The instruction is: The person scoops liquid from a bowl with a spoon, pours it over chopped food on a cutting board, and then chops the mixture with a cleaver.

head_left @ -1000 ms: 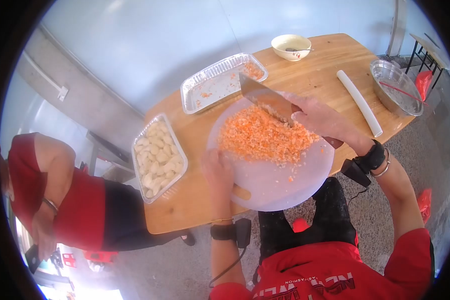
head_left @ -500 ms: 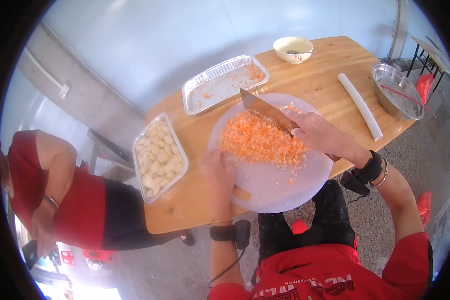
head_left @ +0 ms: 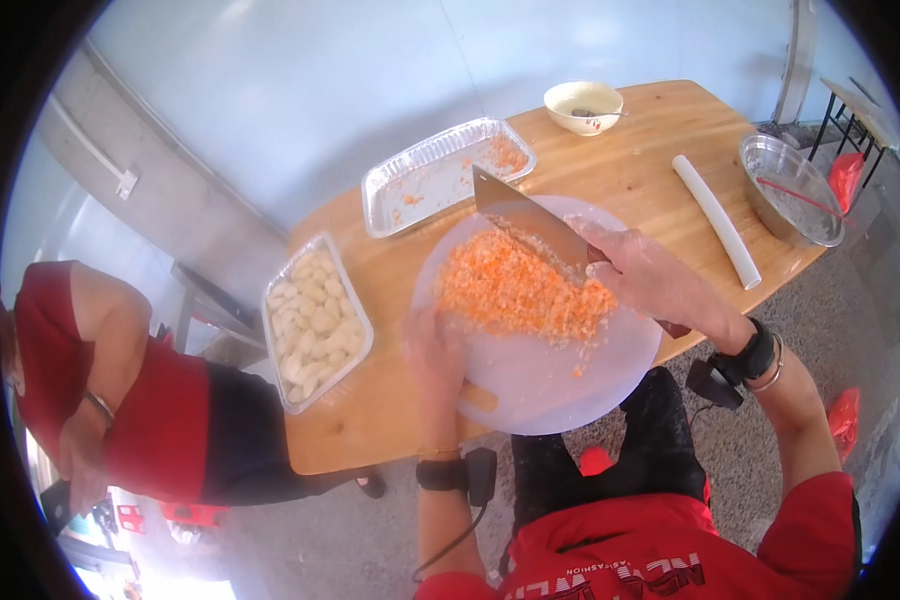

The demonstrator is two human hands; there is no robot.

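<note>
Minced mix [head_left: 520, 285]: fine orange and whitish bits, heaped mid-frame on pale round board [head_left: 555, 395]. Right hand [head_left: 645, 270] clamped on cleaver [head_left: 535, 225]; left hand [head_left: 436, 350] at board's left edge, grip unclear.

Looks from head height, forward and steeply down, close above the cutting board [head_left: 555, 385], wide enough to span the wooden table [head_left: 660, 125] and pale wall [head_left: 310, 85].

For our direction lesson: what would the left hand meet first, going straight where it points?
Past the board, the left hand would probably meet the far tray first; depth is unclear.
</note>
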